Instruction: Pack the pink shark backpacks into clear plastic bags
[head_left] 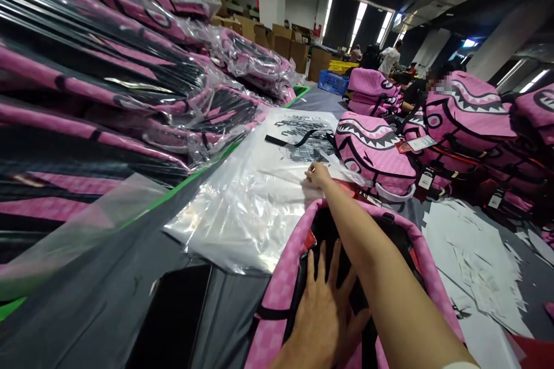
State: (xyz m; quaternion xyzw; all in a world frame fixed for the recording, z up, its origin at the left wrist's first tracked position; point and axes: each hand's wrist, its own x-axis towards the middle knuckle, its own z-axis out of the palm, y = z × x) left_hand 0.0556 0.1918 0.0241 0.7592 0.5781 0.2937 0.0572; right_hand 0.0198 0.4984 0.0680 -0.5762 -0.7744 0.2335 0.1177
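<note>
A pink-checked backpack (277,288) with black trim lies in front of me, its dark inside facing up. My left hand (322,305) rests flat on it, palm down and fingers spread. Reaching forward over the backpack, my right hand (319,175) has its fingers pinched together on a clear plastic bag (242,213) from a flat pile. Black printing and a black strap (277,140) show on the pile's far part. Just beyond my right hand sits a pink backpack (376,150) with a shark-mouth pattern.
Plastic-wrapped pink backpacks (108,69) are stacked high at the left. A black phone-like slab (173,317) lies near me. More shark-mouth backpacks (467,109) and a heap of white paper pieces (476,253) are on the right. A blue crate (332,82) and people stand farther back.
</note>
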